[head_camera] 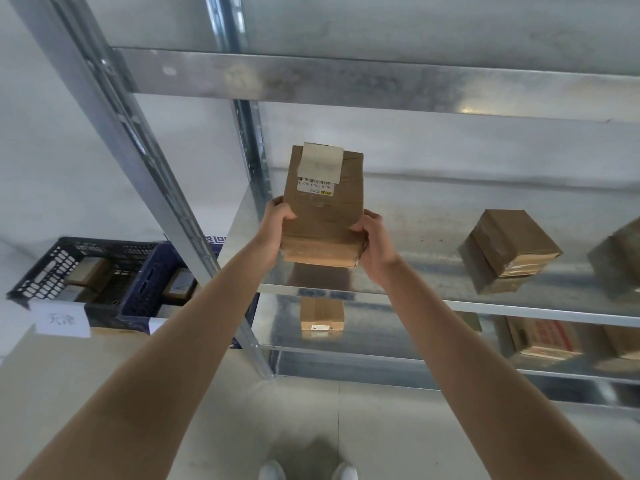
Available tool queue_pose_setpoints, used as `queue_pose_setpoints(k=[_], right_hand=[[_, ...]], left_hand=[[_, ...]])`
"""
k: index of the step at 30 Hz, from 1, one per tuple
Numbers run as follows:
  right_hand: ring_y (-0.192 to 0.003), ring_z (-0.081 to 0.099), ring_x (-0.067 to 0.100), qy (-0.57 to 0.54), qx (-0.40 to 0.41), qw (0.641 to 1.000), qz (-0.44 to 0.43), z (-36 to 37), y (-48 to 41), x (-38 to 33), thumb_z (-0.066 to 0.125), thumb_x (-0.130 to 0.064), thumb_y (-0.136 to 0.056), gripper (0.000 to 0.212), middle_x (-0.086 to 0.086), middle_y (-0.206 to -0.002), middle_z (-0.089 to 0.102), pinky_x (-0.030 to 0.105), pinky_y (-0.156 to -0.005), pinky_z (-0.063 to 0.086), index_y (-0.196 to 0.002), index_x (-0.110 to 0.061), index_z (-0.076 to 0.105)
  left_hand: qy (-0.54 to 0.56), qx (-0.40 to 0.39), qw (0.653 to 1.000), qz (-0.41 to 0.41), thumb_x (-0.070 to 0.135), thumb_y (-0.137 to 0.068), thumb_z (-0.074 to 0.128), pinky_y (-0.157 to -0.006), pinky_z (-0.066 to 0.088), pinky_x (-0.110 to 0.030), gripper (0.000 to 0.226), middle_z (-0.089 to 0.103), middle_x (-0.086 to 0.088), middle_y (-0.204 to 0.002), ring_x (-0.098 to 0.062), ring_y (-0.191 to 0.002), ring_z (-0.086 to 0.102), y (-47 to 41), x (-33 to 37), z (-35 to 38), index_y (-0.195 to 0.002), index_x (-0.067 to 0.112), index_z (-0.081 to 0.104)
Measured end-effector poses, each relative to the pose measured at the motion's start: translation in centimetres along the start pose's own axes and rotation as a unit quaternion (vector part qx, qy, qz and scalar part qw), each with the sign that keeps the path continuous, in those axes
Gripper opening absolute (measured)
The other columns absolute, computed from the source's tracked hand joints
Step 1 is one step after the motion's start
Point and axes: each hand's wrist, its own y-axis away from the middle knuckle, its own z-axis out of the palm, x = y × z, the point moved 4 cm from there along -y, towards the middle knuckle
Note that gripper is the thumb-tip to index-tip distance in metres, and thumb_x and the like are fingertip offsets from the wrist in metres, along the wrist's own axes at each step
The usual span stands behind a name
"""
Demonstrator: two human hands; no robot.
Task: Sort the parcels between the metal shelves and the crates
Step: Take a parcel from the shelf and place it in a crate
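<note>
Two white shoe tips [273, 471] stood on pale floor tiles, directly below the held parcel. Two bare forearms reached up and forward from there. The left hand [277, 220] gripped the held parcel [323, 209] by its left edge, fingers curled onto the top face. The right hand [372, 242] gripped the right edge the same way. This brown cardboard parcel carried one white label near its far end. It sat over the near left corner of the middle shelf [433, 244]; whether it touched the metal could not be told. Bare metal ran to the right of the held parcel as far as one taped parcel [509, 251], well apart from it. A second parcel [620, 261] was cut off at the frame's edge. Below the held parcel, on the lower shelf [398, 330], lay one small parcel [322, 313], with at least two more boxes [543, 337] farther right. Left of the held parcel and lower, past a slanted steel post [138, 143], stood two crates, a black crate [69, 265] and a blue crate [152, 275]. Each held brown parcels. One paper tag [62, 320] showed at the black crate's front.
</note>
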Motion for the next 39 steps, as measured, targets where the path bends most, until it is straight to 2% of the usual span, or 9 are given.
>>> queue_pose_setpoints(k=[5, 8, 11, 14, 17, 20, 28, 33, 39], right_hand=[[-0.118, 0.056, 0.027, 0.001, 0.016, 1.000, 0.024, -0.7, -0.3, 0.7, 0.067, -0.035, -0.064, 0.079, 0.010, -0.126, 0.056, 0.048, -0.101, 0.047, -0.133, -0.017, 0.034], [-0.136, 0.043, 0.032, 0.039, 0.004, 0.999, 0.036, -0.4, 0.2, 1.2, 0.076, -0.051, -0.060, 0.115, 0.009, -0.149, 0.042, 0.058, -0.114, 0.034, -0.153, -0.027, 0.014], [-0.138, 0.041, 0.029, 0.079, -0.001, 0.996, 0.030, -0.7, -0.6, 3.1, 0.083, -0.073, -0.045, 0.127, 0.002, -0.154, 0.038, 0.058, -0.114, 0.033, -0.153, -0.036, 0.025], [-0.129, 0.052, 0.027, 0.088, -0.022, 0.996, 0.013, -0.3, 0.7, 3.4, 0.083, -0.066, -0.059, 0.084, 0.003, -0.143, 0.050, 0.053, -0.110, 0.041, -0.132, -0.042, 0.050], [-0.121, 0.060, 0.026, 0.059, -0.059, 0.997, 0.003, 0.2, 2.3, 3.8, 0.070, -0.029, -0.091, 0.045, 0.007, -0.132, 0.061, 0.043, -0.103, 0.049, -0.130, -0.028, 0.048], [-0.120, 0.060, 0.026, 0.066, -0.073, 0.995, 0.004, 0.5, 3.6, 4.6, 0.064, -0.020, -0.096, 0.046, 0.008, -0.132, 0.062, 0.041, -0.102, 0.050, -0.138, -0.022, 0.046], [-0.116, 0.061, 0.023, 0.066, -0.070, 0.995, 0.042, 2.8, 8.2, 9.7, 0.062, -0.021, -0.097, 0.045, 0.006, -0.132, 0.062, 0.032, -0.087, 0.053, -0.139, -0.024, 0.045], [-0.121, 0.061, 0.027, 0.073, -0.066, 0.993, 0.064, 5.7, 12.2, 14.6, 0.071, -0.024, -0.090, 0.060, 0.007, -0.131, 0.065, 0.049, -0.106, 0.047, -0.144, -0.021, 0.043], [-0.120, 0.060, 0.026, 0.091, -0.085, 0.989, 0.084, 11.4, 17.7, 18.6, 0.063, -0.023, -0.096, 0.049, 0.005, -0.131, 0.063, 0.043, -0.104, 0.048, -0.141, -0.024, 0.045]], left_hand=[[-0.031, -0.032, 0.999, -0.023, 0.066, -0.068, 0.067, -0.118, 0.026, -0.047, 0.087, 0.051, -0.002, -0.143, -0.023, -0.136, 0.043, 0.6, -0.7, 0.4, -0.141, 0.023, 0.048], [-0.050, -0.043, 0.998, -0.011, 0.052, -0.090, 0.061, -0.119, 0.023, -0.042, 0.062, 0.048, 0.002, -0.146, -0.018, -0.138, 0.040, 0.9, -1.6, 0.8, -0.143, 0.022, 0.045], [-0.042, -0.029, 0.999, -0.003, 0.041, -0.088, 0.069, -0.114, 0.035, -0.042, 0.055, 0.060, 0.002, -0.132, -0.018, -0.124, 0.054, 1.8, -2.3, 0.5, -0.134, 0.020, 0.050], [-0.040, -0.016, 0.999, -0.009, 0.035, -0.088, 0.071, -0.089, 0.048, -0.028, 0.055, 0.064, 0.003, -0.118, -0.011, -0.105, 0.061, 2.8, -3.1, 0.1, -0.135, 0.016, 0.048], [-0.037, -0.010, 0.999, -0.001, 0.032, -0.089, 0.071, -0.078, 0.048, -0.023, 0.051, 0.066, 0.003, -0.114, -0.012, -0.101, 0.063, 3.7, -4.2, -0.7, -0.133, 0.016, 0.051], [-0.033, 0.000, 0.999, -0.012, 0.036, -0.087, 0.072, -0.089, 0.049, -0.032, 0.053, 0.065, 0.001, -0.118, -0.018, -0.108, 0.061, 4.6, -5.7, -1.9, -0.133, 0.018, 0.052], [-0.023, 0.014, 0.998, -0.052, 0.035, -0.089, 0.070, -0.069, 0.045, -0.021, 0.051, 0.060, 0.007, -0.109, -0.006, -0.093, 0.057, 8.8, -9.5, -6.4, -0.133, 0.019, 0.048], [0.001, 0.011, 0.998, -0.066, 0.028, -0.092, 0.067, -0.065, 0.046, -0.015, 0.039, 0.063, 0.007, -0.109, -0.004, -0.091, 0.059, 13.6, -12.2, -11.2, -0.126, 0.020, 0.049], [0.011, 0.021, 0.997, -0.077, 0.030, -0.090, 0.069, -0.071, 0.048, -0.021, 0.044, 0.064, 0.002, -0.113, -0.014, -0.100, 0.062, 18.3, -14.1, -19.1, -0.128, 0.018, 0.050]])
